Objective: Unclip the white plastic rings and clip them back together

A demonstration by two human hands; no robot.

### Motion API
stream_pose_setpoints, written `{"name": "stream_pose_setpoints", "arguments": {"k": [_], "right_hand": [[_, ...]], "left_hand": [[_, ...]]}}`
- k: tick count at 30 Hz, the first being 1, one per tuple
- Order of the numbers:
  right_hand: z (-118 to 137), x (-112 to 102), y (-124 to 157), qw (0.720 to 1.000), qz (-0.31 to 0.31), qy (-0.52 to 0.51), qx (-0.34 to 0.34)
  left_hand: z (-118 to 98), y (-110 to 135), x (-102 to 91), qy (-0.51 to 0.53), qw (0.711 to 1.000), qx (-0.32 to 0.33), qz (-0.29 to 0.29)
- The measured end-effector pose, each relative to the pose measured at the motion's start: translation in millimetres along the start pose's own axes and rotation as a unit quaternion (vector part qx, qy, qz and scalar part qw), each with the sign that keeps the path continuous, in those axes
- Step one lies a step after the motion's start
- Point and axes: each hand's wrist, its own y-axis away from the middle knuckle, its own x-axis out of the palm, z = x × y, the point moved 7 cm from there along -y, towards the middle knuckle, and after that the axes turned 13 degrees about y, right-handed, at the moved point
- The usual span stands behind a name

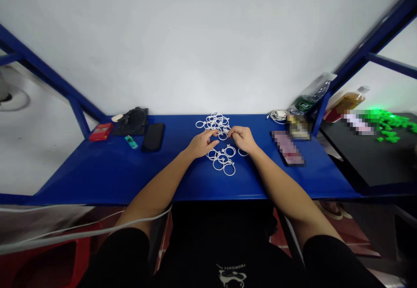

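Between my hands is a white plastic ring [223, 137] with a small clasp. My right hand [243, 139] is closed, its fingertips pinching at the right side of this ring. The index fingertip of my left hand [202, 144] is at the ring's left edge, with the thumb held apart below it; whether the finger touches is too small to tell. Beyond the fingers lies a pile of similar white rings [215, 120]. Nearer to me is a looser group of rings [223, 159], and another ring [243, 151] is partly hidden by my right hand.
On the blue table [124, 177], to the left, are a black phone [153, 137], a teal packet [131, 142], a red box [100, 132] and a black bag [133, 120]. At right are a pixelated phone [288, 148], a coiled white cable [279, 115] and a plastic bottle [311, 94].
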Motion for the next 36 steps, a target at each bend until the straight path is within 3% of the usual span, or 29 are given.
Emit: {"name": "stream_pose_setpoints", "arguments": {"k": [4,8,12,15,18,22,28,32,36], "right_hand": [[29,17,11,0.995,0.07,0.001,-0.067],[34,20,15,0.997,0.042,0.004,-0.06],[26,9,11,0.999,-0.022,0.014,-0.044],[19,0,7,0.996,-0.034,0.058,-0.064],[1,-1,2,0.991,-0.011,0.122,-0.048],[-25,10,-4,0.982,0.065,0.176,0.001],[-29,21,-4,0.974,0.116,0.193,-0.002],[-27,18,-4,0.979,0.093,0.181,-0.006],[-5,9,-1,0.992,0.018,0.114,-0.056]], "left_hand": [[-11,2,-2.8,-0.016,0.998,0.054,0.002],[-26,2,-5.6,-0.052,0.993,0.106,0.011],[-25,1,-12.1,-0.05,0.993,0.104,-0.02],[-18,0,-7.3,-0.052,0.994,0.093,0.006],[-17,0,0.9,-0.062,0.992,0.103,0.047],[-20,0,8.5,-0.091,0.985,0.116,0.091],[-23,2,12.4,-0.036,0.986,0.107,0.124],[-24,2,11.3,-0.027,0.991,0.071,0.107],[-17,0,2.8,-0.02,0.997,0.02,0.066]]}}
